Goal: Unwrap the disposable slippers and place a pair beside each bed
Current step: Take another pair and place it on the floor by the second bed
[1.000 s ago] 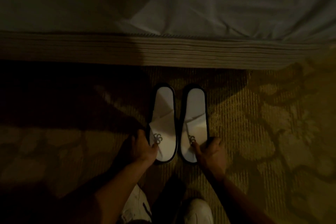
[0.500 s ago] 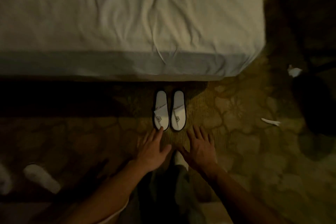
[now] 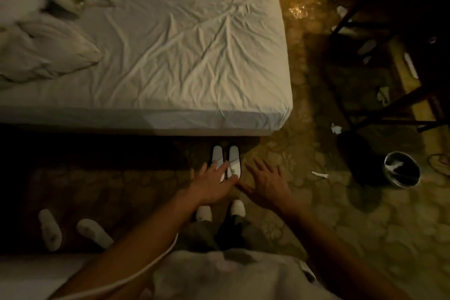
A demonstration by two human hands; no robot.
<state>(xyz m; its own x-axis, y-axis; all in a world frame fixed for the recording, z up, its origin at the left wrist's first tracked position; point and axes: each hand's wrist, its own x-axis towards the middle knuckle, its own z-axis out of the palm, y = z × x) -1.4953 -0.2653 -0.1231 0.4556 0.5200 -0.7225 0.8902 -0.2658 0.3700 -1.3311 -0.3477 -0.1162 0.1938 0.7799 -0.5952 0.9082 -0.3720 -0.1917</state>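
Slipper pair [image 3: 234,159] sits beside the bed [image 3: 170,56], partly hidden by the left hand [image 3: 214,184]; right hand [image 3: 266,181] alongside, fingers of both spread, empty

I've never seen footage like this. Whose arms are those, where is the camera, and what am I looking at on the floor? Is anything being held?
There is no machine here. A person wears a wide-angle camera on the head, looking forward and down, so the arms are their own. The left hand and right hand are both spread open in front of them and hold nothing. Just past the fingers, a pair of white slippers lies side by side on the patterned carpet, right next to the bed with its wrinkled sheet. Another pair of slippers lies at lower left. To the right stands a round metal bin, with scraps of wrapper on the floor nearby.
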